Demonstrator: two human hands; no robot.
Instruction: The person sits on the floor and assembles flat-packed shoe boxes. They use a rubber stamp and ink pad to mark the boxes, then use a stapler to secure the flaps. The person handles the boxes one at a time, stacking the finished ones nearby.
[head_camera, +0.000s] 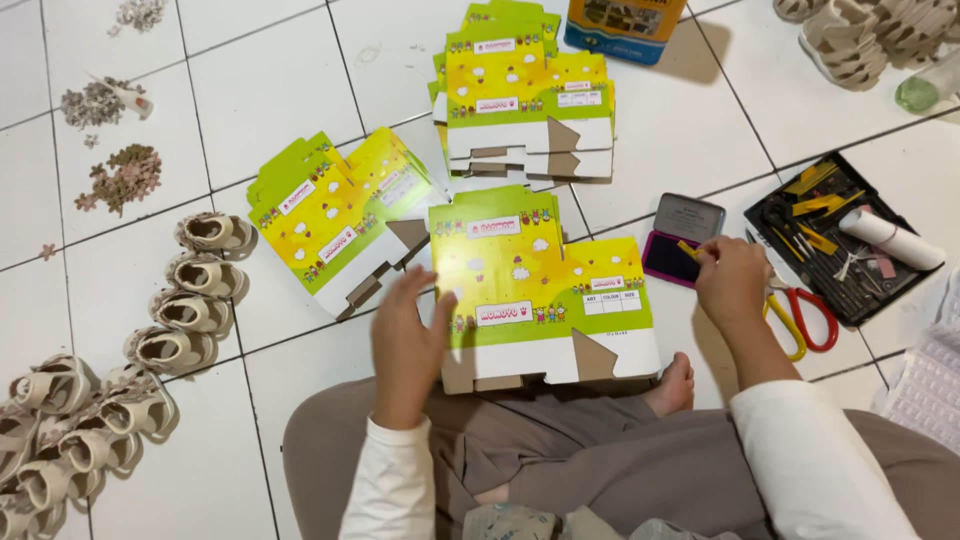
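Three stacks of flat boxes (535, 290) on floor: near, left, far. Four small sandals (190, 290) in a row at left edge, more heaped at near left corner, count unclear. One ink pad (682, 240). One pair of scissors (805, 315). One tool tray (840, 235). Two hands: left hand (408, 335), right hand (733, 282).

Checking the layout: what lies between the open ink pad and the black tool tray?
In the head view, the right hand and the red-and-yellow scissors lie between the ink pad and the tool tray; otherwise bare white tile.
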